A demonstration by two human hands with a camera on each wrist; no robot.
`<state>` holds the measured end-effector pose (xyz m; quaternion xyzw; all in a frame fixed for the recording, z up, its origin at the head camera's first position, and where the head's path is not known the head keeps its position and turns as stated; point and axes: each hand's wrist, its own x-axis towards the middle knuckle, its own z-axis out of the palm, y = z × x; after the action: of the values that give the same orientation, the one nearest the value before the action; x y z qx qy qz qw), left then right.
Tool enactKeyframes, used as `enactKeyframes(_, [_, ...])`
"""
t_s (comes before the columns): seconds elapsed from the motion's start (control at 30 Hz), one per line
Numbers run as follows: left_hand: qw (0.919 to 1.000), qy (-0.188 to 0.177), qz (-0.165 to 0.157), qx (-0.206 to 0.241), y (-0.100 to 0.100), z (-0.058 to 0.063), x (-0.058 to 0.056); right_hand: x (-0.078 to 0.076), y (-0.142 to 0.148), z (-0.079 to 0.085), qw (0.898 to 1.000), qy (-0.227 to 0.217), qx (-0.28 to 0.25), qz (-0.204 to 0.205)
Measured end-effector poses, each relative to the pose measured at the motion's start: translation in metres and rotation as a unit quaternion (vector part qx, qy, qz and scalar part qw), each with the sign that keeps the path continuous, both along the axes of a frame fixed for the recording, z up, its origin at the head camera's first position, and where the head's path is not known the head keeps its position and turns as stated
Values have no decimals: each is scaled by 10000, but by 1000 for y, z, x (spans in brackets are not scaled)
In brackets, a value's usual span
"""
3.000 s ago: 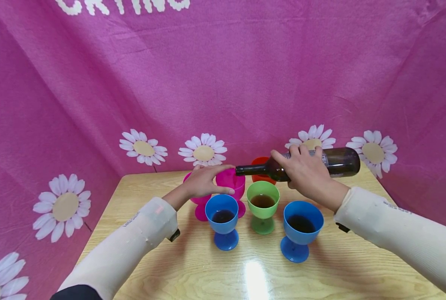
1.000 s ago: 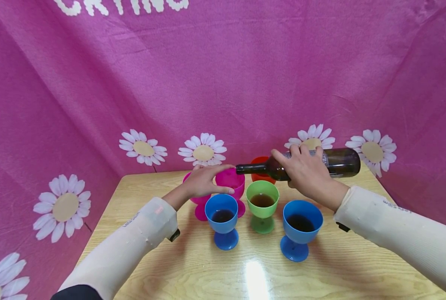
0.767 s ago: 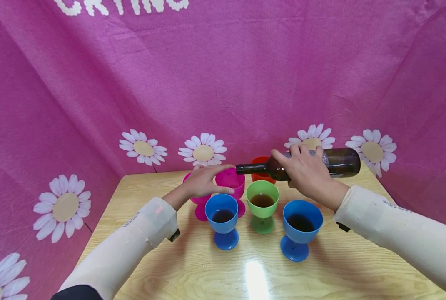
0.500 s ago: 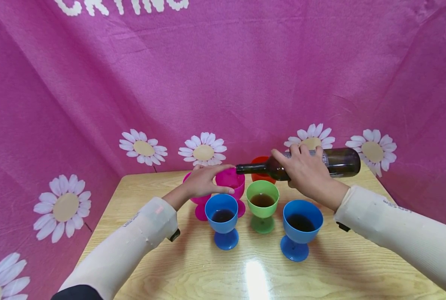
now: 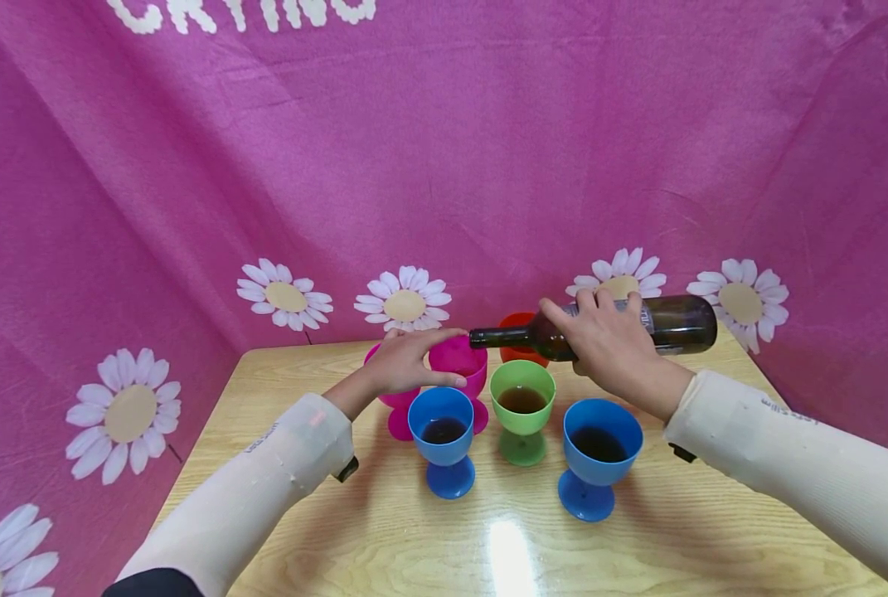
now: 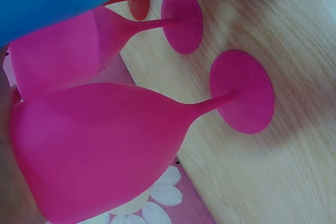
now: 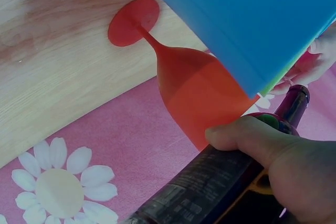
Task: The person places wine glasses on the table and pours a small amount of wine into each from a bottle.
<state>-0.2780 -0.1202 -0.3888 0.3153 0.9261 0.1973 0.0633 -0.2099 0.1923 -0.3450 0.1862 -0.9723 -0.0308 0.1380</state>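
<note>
My right hand grips a dark glass wine bottle round its body. The bottle lies nearly level, its neck pointing left and its mouth at the rim of a pink goblet. That goblet's bowl is held between the thumb and fingers of my left hand; some of the fingers are hidden behind it. Below my left palm stands a second pink goblet, partly covered. In the right wrist view, my right thumb presses along the bottle, beside the red goblet.
Close in front stand a blue goblet, a green goblet and another blue goblet, each with dark liquid inside. The red goblet is behind the bottle's neck. A pink flowered cloth hangs behind the wooden table.
</note>
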Motion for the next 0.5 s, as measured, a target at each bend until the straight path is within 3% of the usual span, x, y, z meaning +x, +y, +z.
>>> enactKeyframes(0.5, [10000,10,-31,3,0,0,-1,0,0,2,9999,-92,-42,-17])
